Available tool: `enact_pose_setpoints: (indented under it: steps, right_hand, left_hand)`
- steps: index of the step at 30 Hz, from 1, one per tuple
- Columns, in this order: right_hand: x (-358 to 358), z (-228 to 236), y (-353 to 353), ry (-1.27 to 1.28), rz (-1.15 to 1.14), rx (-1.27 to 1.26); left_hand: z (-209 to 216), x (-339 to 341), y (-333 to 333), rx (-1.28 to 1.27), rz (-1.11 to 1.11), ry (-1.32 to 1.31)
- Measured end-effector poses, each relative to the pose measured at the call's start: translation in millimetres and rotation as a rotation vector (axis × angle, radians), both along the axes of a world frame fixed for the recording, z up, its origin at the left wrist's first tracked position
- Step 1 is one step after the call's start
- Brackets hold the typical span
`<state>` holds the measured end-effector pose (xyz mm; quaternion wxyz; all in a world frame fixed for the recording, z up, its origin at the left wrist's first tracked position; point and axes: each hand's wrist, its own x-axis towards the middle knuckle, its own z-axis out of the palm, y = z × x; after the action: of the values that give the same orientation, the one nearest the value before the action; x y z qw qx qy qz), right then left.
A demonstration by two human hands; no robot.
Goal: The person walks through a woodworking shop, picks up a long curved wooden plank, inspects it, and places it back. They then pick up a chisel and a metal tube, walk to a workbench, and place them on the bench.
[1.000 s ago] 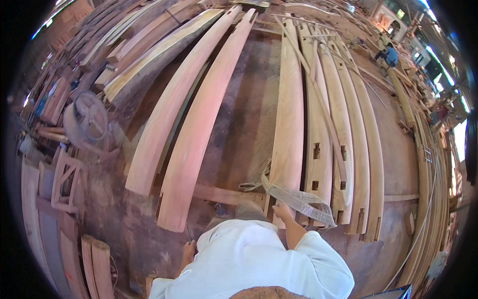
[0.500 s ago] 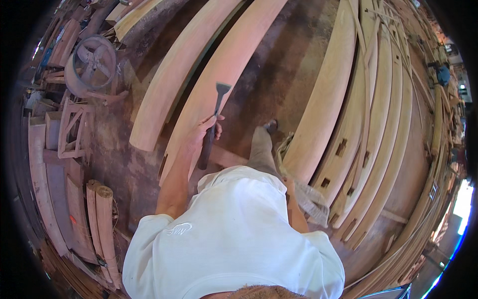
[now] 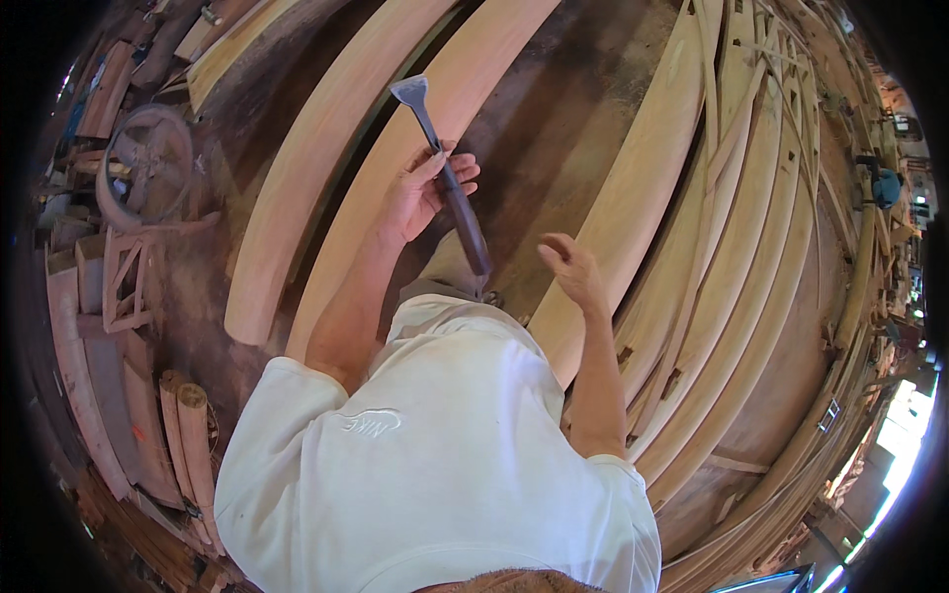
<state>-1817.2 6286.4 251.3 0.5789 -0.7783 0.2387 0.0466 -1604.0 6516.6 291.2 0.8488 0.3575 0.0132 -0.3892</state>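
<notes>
Dusty brown workshop floor point(image 3: 554, 128), seen from above through a fisheye view, spread with long curved planks of pale wood. Two broad curved pale planks point(image 3: 326, 168) running from about 7 o'clock up toward 12 o'clock. More narrow curved pale planks point(image 3: 751, 296) fanned in a stack from 4 o'clock up to 1 o'clock. Round spoked wheel of grey metal point(image 3: 148, 173) at 10 o'clock, near small wooden frames and short timber offcuts. Blue machine point(image 3: 880, 188) far off at 2 o'clock, too small to tell more.

Seen from behind and above: white short-sleeved shirt point(image 3: 435, 465) filling the lower middle.

Left hand point(image 3: 425, 193) raised just above centre, fingers wrapped around a long chisel with a dark wooden handle and a flared grey metal blade point(image 3: 445, 173). Blade pointing up toward 11 o'clock, over the nearer broad plank; handle end pointing down toward 5 o'clock, just beside a bent knee in grey trousers point(image 3: 445, 272).

Right hand point(image 3: 573, 272) just right of centre, holding nothing, fingers loosely curled and partly spread, near the chisel handle's lower end but apart from it.
</notes>
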Motion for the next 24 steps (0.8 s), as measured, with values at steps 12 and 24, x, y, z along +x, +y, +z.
enact_pose_setpoints:
  steps: [12,24]
  right_hand:
    - [274,33,-161,-0.34,-0.195,-0.385]
    - [432,6,-459,-0.132,-0.126,0.553]
  left_hand:
    - [9,242,-277,-0.068,-0.141,-0.016]
    - [48,422,-577,0.197,-0.073,-0.283]
